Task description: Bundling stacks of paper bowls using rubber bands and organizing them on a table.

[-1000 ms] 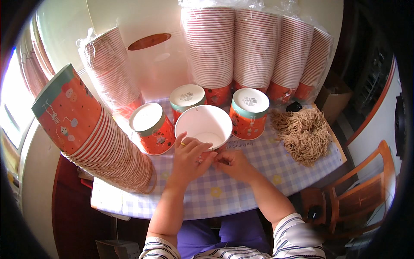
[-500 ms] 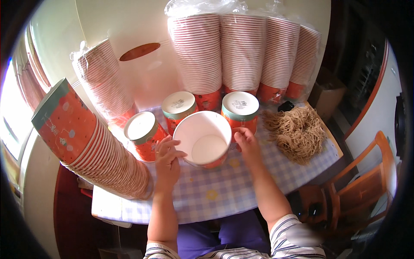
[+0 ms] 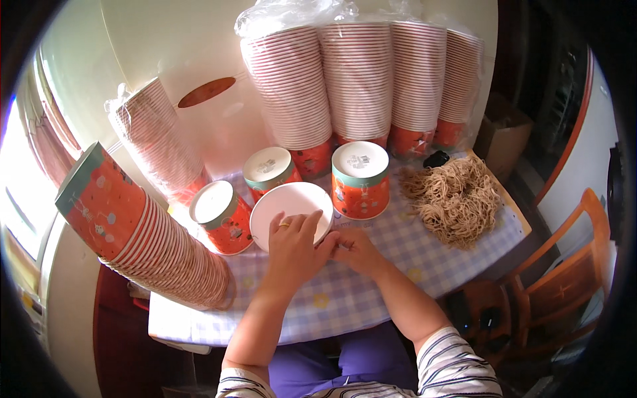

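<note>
A white-lined paper bucket (image 3: 273, 207) stands mouth up on the table in front of me. My left hand (image 3: 295, 244) reaches across its near rim, fingers stretched and apart over the opening, a ring on one finger. The left thumb points toward my right hand (image 3: 358, 252), and the two meet at the bucket's near right side. My right fingers are pinched together; whatever is between them is too small or hidden to make out. Three upturned orange buckets with green bands stand behind and beside it: a left one (image 3: 229, 225), a middle one (image 3: 269, 166) and a right one (image 3: 360, 186).
A tall leaning stack of nested buckets (image 3: 159, 245) rises at the left. Several plastic-wrapped stacks (image 3: 358, 83) line the wall, with another wrapped stack (image 3: 156, 136) at back left. Tan strings (image 3: 458, 205) lie heaped at right on the checked tablecloth (image 3: 358, 305). A wooden chair (image 3: 557, 265) stands beyond.
The bucket has shifted left. My left hand has moved from its left side across the near rim, and my right hand has come lower and inward to meet it. The view has shifted slightly.
</note>
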Available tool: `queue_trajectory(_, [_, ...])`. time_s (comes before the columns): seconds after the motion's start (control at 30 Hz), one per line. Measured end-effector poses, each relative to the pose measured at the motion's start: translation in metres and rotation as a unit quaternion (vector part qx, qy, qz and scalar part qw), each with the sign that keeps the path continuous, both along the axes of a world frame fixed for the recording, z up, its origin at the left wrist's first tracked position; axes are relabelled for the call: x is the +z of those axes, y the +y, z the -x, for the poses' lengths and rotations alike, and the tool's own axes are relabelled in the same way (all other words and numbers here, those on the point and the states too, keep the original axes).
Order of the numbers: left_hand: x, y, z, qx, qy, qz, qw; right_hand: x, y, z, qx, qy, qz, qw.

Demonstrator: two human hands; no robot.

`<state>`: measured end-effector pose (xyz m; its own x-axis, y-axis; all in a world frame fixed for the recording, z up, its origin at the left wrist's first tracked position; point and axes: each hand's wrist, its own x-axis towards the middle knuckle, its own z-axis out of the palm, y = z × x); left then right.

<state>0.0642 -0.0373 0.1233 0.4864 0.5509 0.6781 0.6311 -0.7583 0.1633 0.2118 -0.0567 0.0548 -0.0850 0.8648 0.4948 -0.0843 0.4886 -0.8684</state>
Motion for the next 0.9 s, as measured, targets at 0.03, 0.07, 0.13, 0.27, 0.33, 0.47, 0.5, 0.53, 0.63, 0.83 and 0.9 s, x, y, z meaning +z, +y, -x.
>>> queue_trajectory(0.03, [-0.002, 0.003, 0.002, -0.015, 0.005, 0.029, 0.999, -0.002, 0.002, 0.001, 0.025, -0.006, 0.013, 1.0])
queue_trajectory(0.07, [0.0, 0.003, 0.001, -0.02, 0.008, 0.029, 0.999, -0.005, 0.002, -0.003, 0.042, -0.012, 0.029, 0.999])
queue_trajectory(0.13, [0.006, 0.001, 0.004, -0.035, 0.047, 0.149, 0.987, -0.01, 0.006, -0.011, -0.018, 0.0, 0.065, 0.998])
queue_trajectory(0.27, [0.012, -0.01, 0.025, -0.038, 0.084, 0.106, 0.99, 0.0, 0.014, -0.021, -0.187, 0.091, 0.132, 0.969])
queue_trajectory(0.33, [0.017, -0.017, 0.029, -0.019, 0.097, 0.125, 0.987, -0.008, 0.02, -0.027, -0.183, 0.085, 0.142, 0.969])
queue_trajectory(0.47, [0.006, -0.013, 0.031, 0.045, 0.089, 0.055, 0.994, -0.016, 0.024, -0.024, -0.053, 0.067, 0.177, 0.981])
queue_trajectory(0.5, [0.008, -0.016, 0.028, 0.05, 0.073, 0.053, 0.995, -0.016, 0.024, -0.023, -0.018, 0.054, 0.194, 0.979])
queue_trajectory(0.53, [0.009, -0.018, 0.025, 0.054, 0.057, 0.05, 0.996, -0.016, 0.025, -0.02, -0.017, 0.054, 0.194, 0.979])
queue_trajectory(0.63, [0.008, -0.016, 0.001, 0.052, -0.014, 0.026, 0.998, -0.022, 0.029, -0.014, -0.019, 0.087, 0.181, 0.979])
queue_trajectory(0.83, [-0.007, 0.003, -0.014, 0.072, 0.055, 0.034, 0.995, -0.031, 0.035, -0.005, -0.043, 0.096, 0.148, 0.983])
queue_trajectory(0.9, [-0.012, 0.006, -0.012, 0.06, 0.064, 0.049, 0.995, -0.029, 0.033, -0.005, -0.055, 0.064, 0.149, 0.985])
